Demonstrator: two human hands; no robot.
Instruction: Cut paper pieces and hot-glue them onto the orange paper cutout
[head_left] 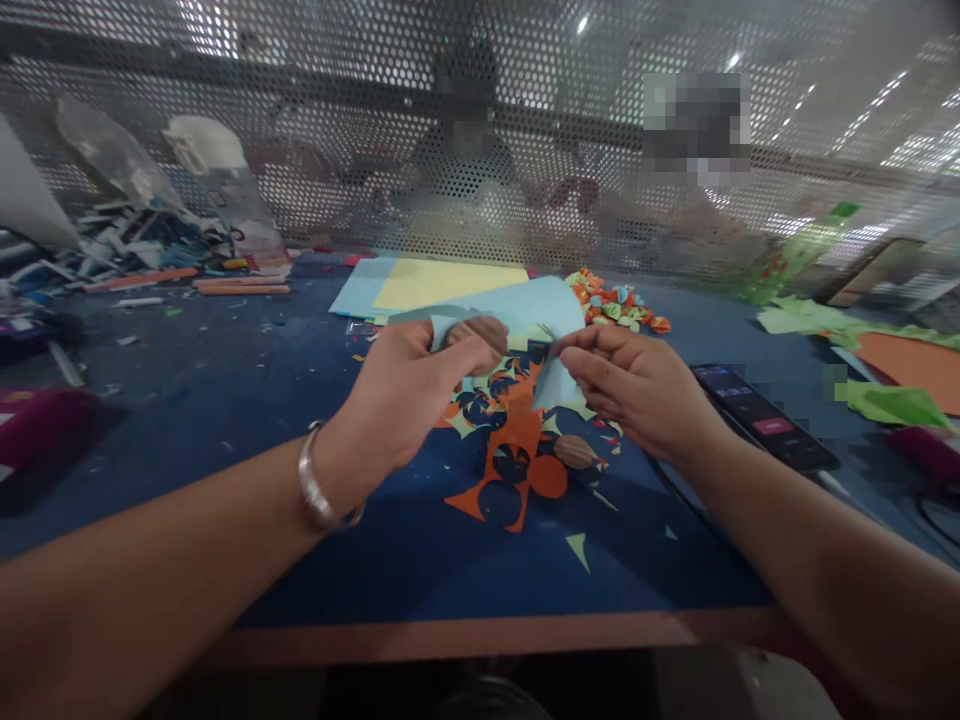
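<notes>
Gripping a brown disc (489,332), partly thumb-covered, in the left hand (405,390); with right hand (637,385) curled by a blurred bluish scrap (556,384) (cannot tell whether pinching it).

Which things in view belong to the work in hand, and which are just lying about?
Apparently in use:
- brown disc in the left hand
- pale blue paper piece by the right hand, whose grip is blurred
- cut orange paper below the hands

Apparently lying about:
- phone
- white-capped bottle
- green bottle
</notes>
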